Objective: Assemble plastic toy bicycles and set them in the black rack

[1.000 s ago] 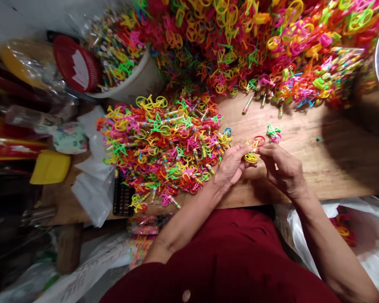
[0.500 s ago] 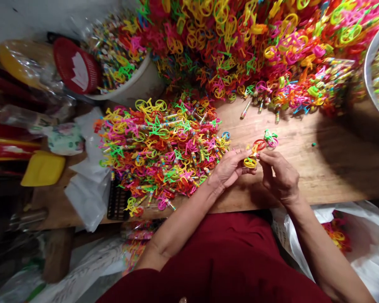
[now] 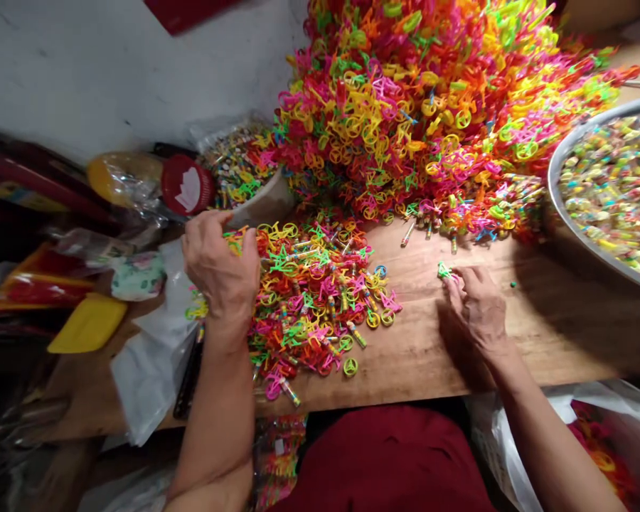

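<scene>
My left hand (image 3: 221, 263) is over the left side of a heap of small toy bicycles (image 3: 320, 299) in bright plastic, mixed with thin tubes of coloured beads. Its thumb stands apart from the fingers; the fingertips are partly hidden, and nothing shows in its grasp. On the bare wood to the right, my right hand (image 3: 480, 309) pinches a small green and pink toy bicycle (image 3: 444, 270). Part of that piece is covered by the fingers.
Behind rises a large mound of plastic pieces (image 3: 405, 128). At right stands a metal basin (image 3: 557, 174) of wrapped bits. A white tub (image 3: 267, 203), a red basket (image 3: 205, 188), a yellow scoop (image 3: 88, 323) and plastic bags (image 3: 144, 370) are at left. A green bead (image 3: 513, 284) lies on the table (image 3: 555, 341).
My hands have parted. The left has swung left to the heap, and the yellow and red piece is no longer in it. The right has closed on the green and pink toy bicycle.
</scene>
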`<state>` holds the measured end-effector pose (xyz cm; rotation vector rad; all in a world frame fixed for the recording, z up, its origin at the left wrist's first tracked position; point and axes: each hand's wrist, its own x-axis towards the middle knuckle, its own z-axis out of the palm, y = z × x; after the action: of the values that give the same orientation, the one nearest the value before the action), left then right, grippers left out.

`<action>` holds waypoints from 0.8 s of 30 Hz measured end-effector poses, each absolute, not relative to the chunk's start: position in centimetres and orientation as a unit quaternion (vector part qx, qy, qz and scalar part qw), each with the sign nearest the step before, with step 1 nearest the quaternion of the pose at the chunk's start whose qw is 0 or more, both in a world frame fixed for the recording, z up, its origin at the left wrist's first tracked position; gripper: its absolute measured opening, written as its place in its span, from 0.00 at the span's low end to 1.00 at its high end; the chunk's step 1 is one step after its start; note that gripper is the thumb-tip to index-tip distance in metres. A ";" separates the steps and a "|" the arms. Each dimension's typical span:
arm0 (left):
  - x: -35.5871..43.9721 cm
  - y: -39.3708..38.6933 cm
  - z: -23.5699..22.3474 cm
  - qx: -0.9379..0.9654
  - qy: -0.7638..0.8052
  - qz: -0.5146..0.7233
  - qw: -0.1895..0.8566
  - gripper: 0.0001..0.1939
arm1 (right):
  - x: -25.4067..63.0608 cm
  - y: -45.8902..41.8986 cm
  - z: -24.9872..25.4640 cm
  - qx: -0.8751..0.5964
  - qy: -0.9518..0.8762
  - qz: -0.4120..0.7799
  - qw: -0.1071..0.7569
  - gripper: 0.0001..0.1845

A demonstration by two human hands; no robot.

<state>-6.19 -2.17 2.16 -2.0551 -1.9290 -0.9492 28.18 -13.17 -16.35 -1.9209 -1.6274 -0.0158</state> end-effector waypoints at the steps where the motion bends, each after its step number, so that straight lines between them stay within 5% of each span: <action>1: -5.1 -2.0 1.5 -0.705 -0.628 -0.316 0.090 0.12 | 28.0 -12.9 -16.6 -0.736 -0.609 -0.008 0.296 0.14; 8: 6.4 -0.7 -4.9 -0.822 -0.544 -0.168 0.019 0.08 | 27.6 -12.2 -17.6 -0.746 -0.629 0.012 0.217 0.10; 14: 13.7 2.0 -8.7 -0.865 -0.490 -0.065 -0.089 0.11 | 27.3 -13.3 -19.0 -0.711 -0.629 -0.011 0.316 0.12; 19: 18.2 5.1 -10.7 -0.844 -0.510 -0.118 -0.113 0.28 | 26.8 -13.3 -19.7 -0.698 -0.632 -0.047 0.333 0.13; 24: 18.9 6.7 -10.9 -0.834 -0.510 -0.135 -0.162 0.13 | 26.8 -13.1 -19.5 -0.696 -0.635 -0.052 0.331 0.10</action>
<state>18.91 6.75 -10.87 -2.9295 -1.7922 -0.4731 26.84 -13.05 -19.46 -1.8206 -1.6600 -0.1350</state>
